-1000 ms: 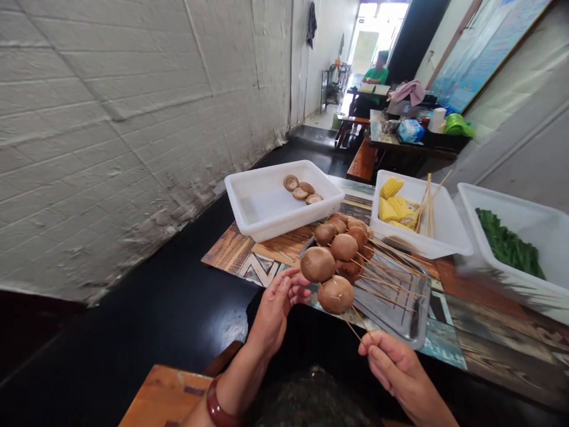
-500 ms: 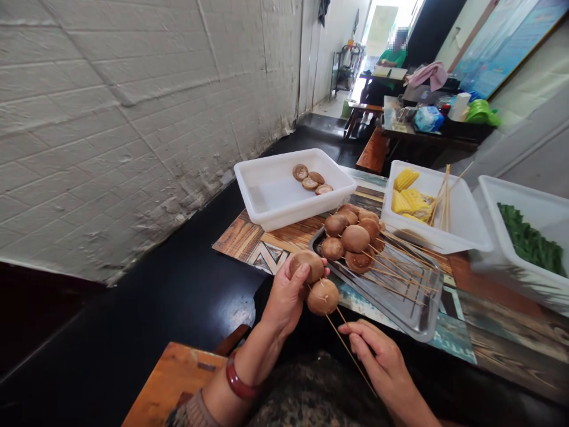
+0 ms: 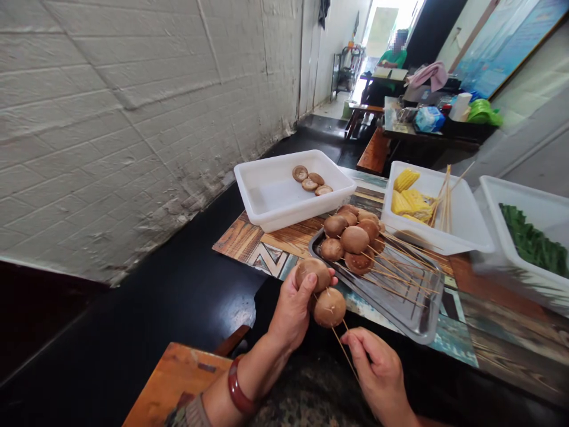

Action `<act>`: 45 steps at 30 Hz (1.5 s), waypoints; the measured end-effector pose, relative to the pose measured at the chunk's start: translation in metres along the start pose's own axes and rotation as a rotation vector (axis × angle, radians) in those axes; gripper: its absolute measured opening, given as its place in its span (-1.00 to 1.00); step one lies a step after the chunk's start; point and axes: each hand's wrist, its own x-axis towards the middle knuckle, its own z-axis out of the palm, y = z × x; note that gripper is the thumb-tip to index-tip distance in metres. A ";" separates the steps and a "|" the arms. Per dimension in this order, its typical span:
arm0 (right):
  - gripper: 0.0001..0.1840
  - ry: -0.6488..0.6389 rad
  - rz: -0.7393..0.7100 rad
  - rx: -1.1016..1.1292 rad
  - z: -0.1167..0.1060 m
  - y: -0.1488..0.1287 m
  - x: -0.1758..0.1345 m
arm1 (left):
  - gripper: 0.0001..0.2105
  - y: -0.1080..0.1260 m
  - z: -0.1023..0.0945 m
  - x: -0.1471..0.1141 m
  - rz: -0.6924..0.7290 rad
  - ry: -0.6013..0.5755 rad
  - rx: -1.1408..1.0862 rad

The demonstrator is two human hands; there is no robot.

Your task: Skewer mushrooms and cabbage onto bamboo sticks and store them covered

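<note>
The left hand [image 3: 288, 317] is closed around the upper mushroom [image 3: 313, 276], and its thumb is pressed on the cap. The lower mushroom [image 3: 329, 308] is just beside it, joined by two thin sticks [image 3: 343, 350]. The right hand [image 3: 376, 362] pinches one stick under the lower mushroom; the second stick runs next to the fingers, and its end is hidden. The hands are apart from each other, and both mushrooms are held at the near side of the tray [image 3: 418, 323], above its edge level. On the tray lie skewered mushrooms [image 3: 354, 239] in a pile, their sticks pointing to the right. Beyond the tray, to the left, a white bin [image 3: 288, 219] contains four loose mushrooms [image 3: 310, 185]. Beyond the tray, to the right, another bin [image 3: 462, 228] holds corn [image 3: 411, 201]; farther right of the tray are greens [image 3: 531, 240]. The tray rests on the tabletop [image 3: 511, 350].
</note>
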 end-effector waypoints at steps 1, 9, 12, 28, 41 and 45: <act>-0.61 0.004 -0.009 -0.003 0.000 0.000 0.001 | -0.64 0.000 0.000 0.000 -0.001 0.000 -0.005; -0.61 -0.008 0.013 0.011 0.000 0.003 0.001 | -0.66 -0.001 0.003 -0.002 -0.007 -0.004 0.014; -0.60 -0.043 0.052 0.040 -0.003 0.005 0.002 | -0.65 0.000 0.003 -0.002 -0.035 0.005 0.002; -0.73 -0.019 -0.091 0.024 -0.014 0.007 -0.001 | -0.66 0.002 0.012 0.007 -0.127 0.041 -0.012; -0.70 0.069 -0.142 -0.030 -0.006 0.002 -0.003 | -0.64 -0.005 0.013 0.003 -0.120 0.124 0.007; -0.71 0.047 -0.130 -0.021 -0.005 0.005 -0.004 | -0.65 -0.008 0.011 0.002 -0.114 0.116 0.018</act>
